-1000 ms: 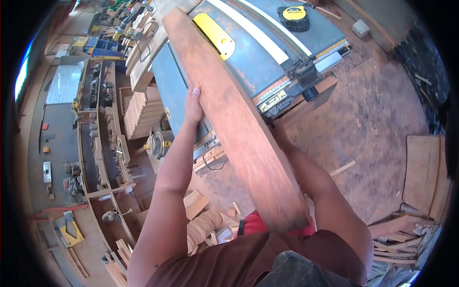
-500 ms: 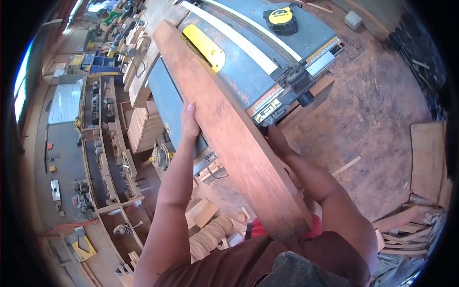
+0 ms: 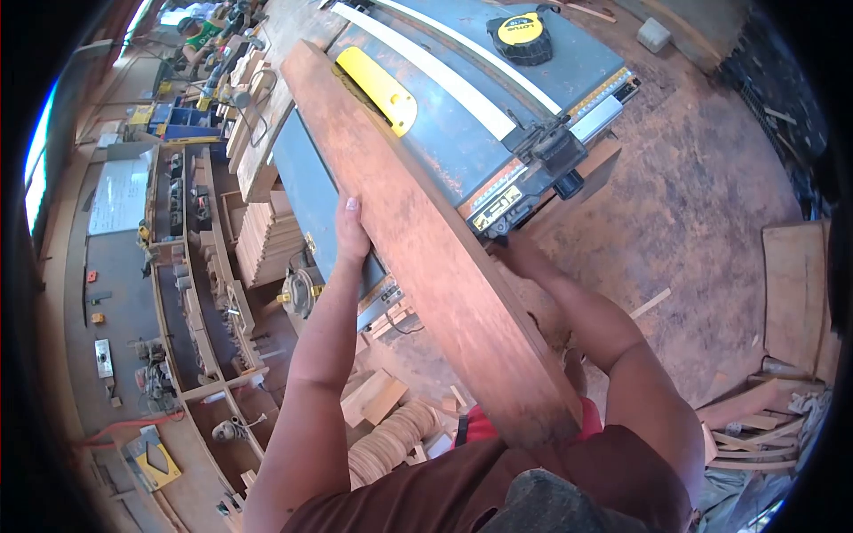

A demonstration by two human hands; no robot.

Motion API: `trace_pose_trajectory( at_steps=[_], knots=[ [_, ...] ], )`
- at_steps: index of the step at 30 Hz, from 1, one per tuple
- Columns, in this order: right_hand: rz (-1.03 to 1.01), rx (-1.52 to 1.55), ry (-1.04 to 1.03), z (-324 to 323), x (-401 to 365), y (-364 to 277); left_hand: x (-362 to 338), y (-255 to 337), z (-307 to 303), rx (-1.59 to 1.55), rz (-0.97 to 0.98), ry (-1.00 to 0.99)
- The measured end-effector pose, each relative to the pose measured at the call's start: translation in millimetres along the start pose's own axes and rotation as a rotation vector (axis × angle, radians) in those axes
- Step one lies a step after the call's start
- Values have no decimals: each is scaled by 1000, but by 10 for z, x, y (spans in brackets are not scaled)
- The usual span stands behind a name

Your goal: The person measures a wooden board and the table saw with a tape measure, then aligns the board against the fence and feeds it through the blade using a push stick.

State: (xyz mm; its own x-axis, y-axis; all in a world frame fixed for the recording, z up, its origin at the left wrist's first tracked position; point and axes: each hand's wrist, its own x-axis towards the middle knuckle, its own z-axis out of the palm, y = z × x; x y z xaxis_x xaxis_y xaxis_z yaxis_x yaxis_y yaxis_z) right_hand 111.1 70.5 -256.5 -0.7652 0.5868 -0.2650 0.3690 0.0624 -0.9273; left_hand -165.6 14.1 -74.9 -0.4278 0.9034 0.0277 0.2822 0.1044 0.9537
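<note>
A long, thick reddish-brown wooden plank (image 3: 400,204) slants across the table saw (image 3: 306,169), its near end close to my body. My left hand (image 3: 352,233) grips the plank's left edge, thumb on top and fingers hidden beneath. Right of the plank, the yellow blade insert (image 3: 382,89) shows, with the plank covering part of its edge. My right hand (image 3: 524,258) is at the saw's front edge, below the rip fence's front end (image 3: 546,151). Its fingers are curled at a small dark part there; what they hold is mostly hidden.
A yellow and black tape measure (image 3: 521,37) lies on the saw table beyond the fence. Stacked wood strips (image 3: 262,235), a circular saw (image 3: 300,289) and tool shelves (image 3: 191,266) line the left. Wood scraps (image 3: 755,435) lie lower right. A person (image 3: 195,40) is far back left.
My right hand has shifted slightly and shows more clearly below the saw's front edge. The plank and my left hand have hardly moved.
</note>
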Motion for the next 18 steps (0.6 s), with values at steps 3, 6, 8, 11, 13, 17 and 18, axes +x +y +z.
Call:
trace_pose_trajectory(
  at_steps=[3, 6, 8, 11, 13, 17, 18],
  knots=[
    [38, -75, 75, 303, 169, 465, -4, -224, -173, -8, -81, 48],
    [-28, -65, 93, 1348, 422, 824, 23, -202, -159, -68, -172, 53],
    [-40, -50, 74, 1006, 318, 519, -2, -83, -74, 29, -66, 42],
    [59, -87, 75, -101, -91, -107, 43, -140, -125, 69, 53, -41],
    [69, -86, 65, 89, 28, 166, 15, -73, -88, 64, 2, 8],
    [-24, 9, 157, 1326, 375, 825, 75, -137, -110, 90, 107, -60],
    [-140, 61, 241, 1476, 472, 902, 93, -113, -100, 89, 115, -56]
  ],
)
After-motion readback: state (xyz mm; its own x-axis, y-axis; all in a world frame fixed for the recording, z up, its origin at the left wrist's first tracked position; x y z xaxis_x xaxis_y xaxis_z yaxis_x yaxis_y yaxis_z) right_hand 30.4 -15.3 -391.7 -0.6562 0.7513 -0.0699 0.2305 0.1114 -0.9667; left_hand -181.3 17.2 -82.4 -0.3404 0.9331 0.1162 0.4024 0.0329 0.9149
